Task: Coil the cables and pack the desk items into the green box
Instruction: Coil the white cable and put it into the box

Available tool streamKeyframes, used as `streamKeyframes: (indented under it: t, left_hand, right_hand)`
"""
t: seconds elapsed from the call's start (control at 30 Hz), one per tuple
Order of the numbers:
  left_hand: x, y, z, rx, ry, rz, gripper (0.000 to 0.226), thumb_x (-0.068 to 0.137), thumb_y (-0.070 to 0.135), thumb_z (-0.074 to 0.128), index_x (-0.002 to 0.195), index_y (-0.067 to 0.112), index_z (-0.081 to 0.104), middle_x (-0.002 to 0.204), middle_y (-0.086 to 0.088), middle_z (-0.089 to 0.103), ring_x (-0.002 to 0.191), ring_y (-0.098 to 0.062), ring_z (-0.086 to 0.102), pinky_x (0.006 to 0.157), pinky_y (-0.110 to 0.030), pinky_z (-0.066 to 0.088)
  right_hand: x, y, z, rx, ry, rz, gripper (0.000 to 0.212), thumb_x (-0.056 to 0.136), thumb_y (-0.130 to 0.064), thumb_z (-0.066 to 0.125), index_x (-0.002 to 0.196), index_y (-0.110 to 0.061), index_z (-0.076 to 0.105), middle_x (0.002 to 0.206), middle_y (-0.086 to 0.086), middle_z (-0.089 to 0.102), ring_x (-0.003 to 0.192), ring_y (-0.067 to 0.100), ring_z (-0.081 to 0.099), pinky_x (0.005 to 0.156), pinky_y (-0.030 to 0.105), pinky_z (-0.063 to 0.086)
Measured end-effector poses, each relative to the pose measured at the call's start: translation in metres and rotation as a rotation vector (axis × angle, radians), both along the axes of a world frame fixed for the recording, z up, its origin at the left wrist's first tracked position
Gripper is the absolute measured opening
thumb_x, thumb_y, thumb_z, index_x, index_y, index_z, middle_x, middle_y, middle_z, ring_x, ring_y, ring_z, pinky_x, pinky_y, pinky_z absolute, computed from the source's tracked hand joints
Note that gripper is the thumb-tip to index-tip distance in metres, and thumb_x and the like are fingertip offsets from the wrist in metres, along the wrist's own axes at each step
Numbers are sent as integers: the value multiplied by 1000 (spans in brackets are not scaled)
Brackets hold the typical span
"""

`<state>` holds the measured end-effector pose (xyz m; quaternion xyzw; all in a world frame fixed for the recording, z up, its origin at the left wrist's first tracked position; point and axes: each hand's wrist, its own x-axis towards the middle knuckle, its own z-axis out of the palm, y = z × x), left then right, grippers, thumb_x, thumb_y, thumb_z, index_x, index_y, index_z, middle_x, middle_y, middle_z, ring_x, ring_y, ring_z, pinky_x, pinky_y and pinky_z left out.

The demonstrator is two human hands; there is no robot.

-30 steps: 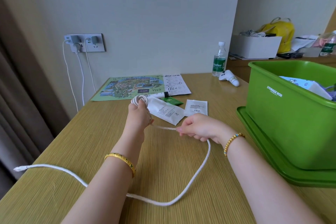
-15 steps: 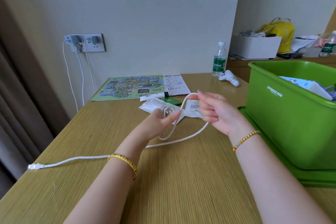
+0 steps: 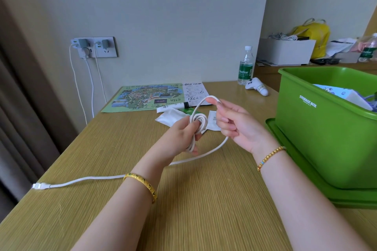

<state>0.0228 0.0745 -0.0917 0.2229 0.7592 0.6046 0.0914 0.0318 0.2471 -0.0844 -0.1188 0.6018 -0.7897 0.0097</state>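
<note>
2 hands point(image 3: 179, 136) point(image 3: 238, 126) hold white cable point(image 3: 196, 122) beside green box point(image 3: 318, 128).

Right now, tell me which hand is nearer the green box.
Right. The right hand pinches the cable just left of the green box. The left hand, gripping the coil, is farther left, beyond the right hand.

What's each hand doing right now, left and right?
Left hand: closed, gripping the coiled part of the white cable.
Right hand: closed, pinching a loop of the same cable above the coil.
</note>
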Motion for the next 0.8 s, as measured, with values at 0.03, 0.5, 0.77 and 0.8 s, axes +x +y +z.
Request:
streamKeyframes:
  t: [0.03,0.5,0.77,0.8]
  left_hand:
    - [0,0,0,3,-6,5,25,98,25,37,99,5,52,64,4,49,43,-8,45,47,-25,46]
    - [-17,-8,-2,202,-49,339,36,99,37,33,80,14,55,65,3,56,49,-8,50,43,-19,42]
    - [-20,-16,5,792,-404,479,33,97,39,39,106,12,55,94,1,65,86,-11,63,60,-25,55]
    - [-20,-17,5,815,-407,467,34,98,41,36,110,14,54,95,0,67,85,-13,65,63,-27,55]
  right_hand:
    - [0,-1,0,-1,0,0,26,96,-21,45,117,-19,60,54,-9,34,41,2,23,34,13,18]
    - [-3,16,0,-17,-132,-419,15,88,-20,61,80,-8,56,40,-12,33,33,1,26,30,14,22]
    - [6,-3,-2,549,-246,-112,24,92,-26,55,83,-7,66,50,-6,37,36,3,26,32,14,21]
    - [7,-8,-2,612,-259,-72,27,93,-29,54,81,-7,65,50,-5,36,36,4,26,32,15,20]
